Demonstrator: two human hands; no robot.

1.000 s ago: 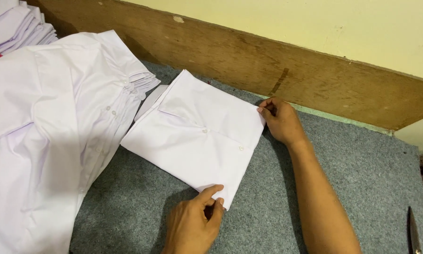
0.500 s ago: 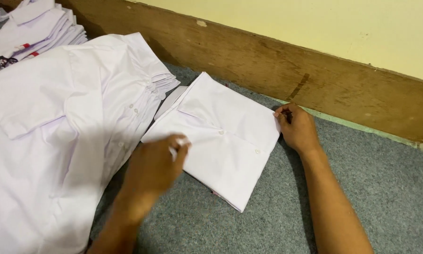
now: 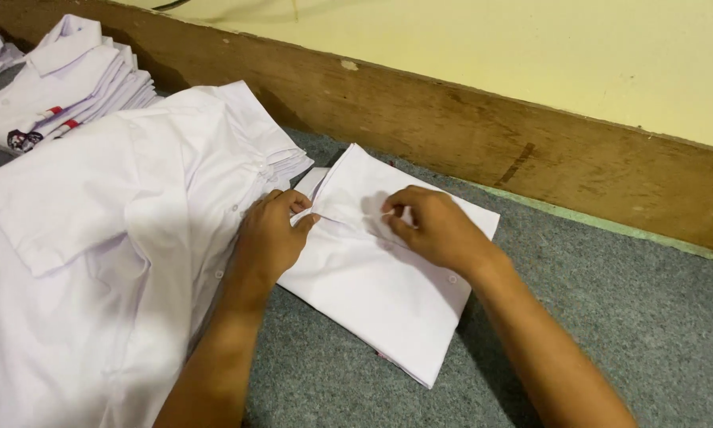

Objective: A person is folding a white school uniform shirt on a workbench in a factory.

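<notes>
A folded white shirt (image 3: 388,293) lies front side up on grey carpet, its collar end toward the left. My left hand (image 3: 271,236) rests on the collar end, fingers pinching the fabric by the collar. My right hand (image 3: 432,228) presses on the shirt's upper middle, fingertips gripping the cloth near the collar opening. Both forearms reach in from the bottom edge.
A spread pile of unfolded white shirts (image 3: 95,246) lies at the left, touching the folded shirt. A stack of folded white shirts (image 3: 67,87) sits at the far left. A wooden board (image 3: 531,150) runs along the wall. Grey carpet (image 3: 634,317) stretches to the right.
The right hand has left the shirt's far corner and come to its collar area. The left hand slid from the shirt's middle to the collar end. The view shifted.
</notes>
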